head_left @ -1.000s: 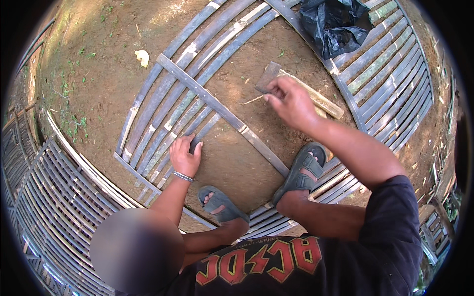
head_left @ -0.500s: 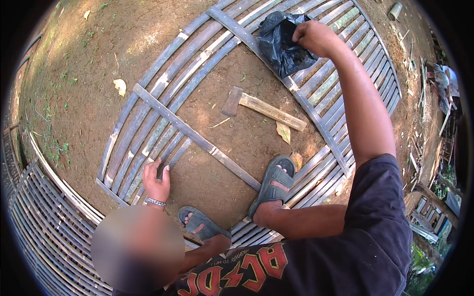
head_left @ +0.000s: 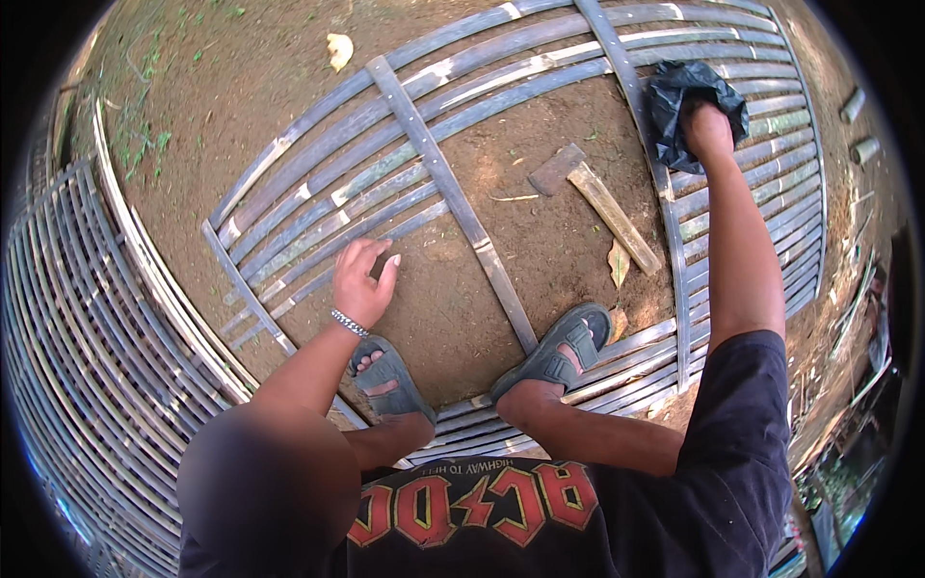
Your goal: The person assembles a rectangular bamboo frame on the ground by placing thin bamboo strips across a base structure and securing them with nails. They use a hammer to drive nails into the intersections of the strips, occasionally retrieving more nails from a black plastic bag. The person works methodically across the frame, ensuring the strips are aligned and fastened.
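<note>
My right hand (head_left: 709,131) reaches into the mouth of a black plastic bag (head_left: 672,120), which hides its fingers. The bag rests on the slats at the far right, beside a crosspiece. Over the ends of the short inner slats at the left is my left hand (head_left: 363,281), open, thumb apart from loosely bent fingers, nothing in it. A hatchet (head_left: 613,214) with a wooden handle and rusty head lies on the bare soil inside the frame, between the two crosspieces. Around it all runs a bamboo slat frame (head_left: 453,197) lying on the ground.
A second slatted bamboo panel (head_left: 92,356) lies at the left. My sandaled feet (head_left: 564,352) stand at the near side of the frame. Dry leaves (head_left: 618,262) lie by the hatchet handle. Cut bamboo pieces (head_left: 864,150) are on the ground at the far right.
My right hand has gone from the bag's edge down into its mouth. The view has shifted, so the frame and hatchet appear turned. My left hand stays near the short slats.
</note>
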Action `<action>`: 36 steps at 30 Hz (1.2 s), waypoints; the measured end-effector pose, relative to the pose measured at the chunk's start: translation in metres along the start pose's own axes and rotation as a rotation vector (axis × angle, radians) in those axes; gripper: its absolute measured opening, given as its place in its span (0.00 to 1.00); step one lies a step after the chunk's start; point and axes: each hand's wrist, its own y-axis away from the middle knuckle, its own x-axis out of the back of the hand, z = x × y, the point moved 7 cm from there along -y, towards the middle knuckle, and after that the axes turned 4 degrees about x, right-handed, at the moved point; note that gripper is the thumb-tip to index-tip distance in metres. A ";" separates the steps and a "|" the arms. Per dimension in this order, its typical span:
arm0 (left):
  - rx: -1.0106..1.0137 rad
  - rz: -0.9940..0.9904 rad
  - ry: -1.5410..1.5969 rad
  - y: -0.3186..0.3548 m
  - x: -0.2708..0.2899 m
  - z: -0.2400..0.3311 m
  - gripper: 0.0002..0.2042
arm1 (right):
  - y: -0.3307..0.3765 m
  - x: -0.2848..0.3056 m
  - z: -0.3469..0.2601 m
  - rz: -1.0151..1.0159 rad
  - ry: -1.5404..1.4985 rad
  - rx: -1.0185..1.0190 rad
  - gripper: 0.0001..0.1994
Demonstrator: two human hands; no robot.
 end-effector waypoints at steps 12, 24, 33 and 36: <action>-0.027 -0.002 0.066 -0.002 -0.010 -0.001 0.11 | 0.002 -0.001 0.018 0.006 -0.096 -0.035 0.14; -0.061 -0.003 0.123 0.011 -0.018 0.013 0.09 | 0.014 0.007 0.032 0.119 -0.424 -0.341 0.15; -0.059 -0.052 0.133 0.017 -0.023 0.022 0.09 | 0.053 0.061 -0.008 0.435 -0.626 -0.299 0.09; -0.052 -0.025 0.195 0.015 -0.030 0.025 0.09 | 0.085 0.078 -0.061 0.478 -0.773 -0.057 0.08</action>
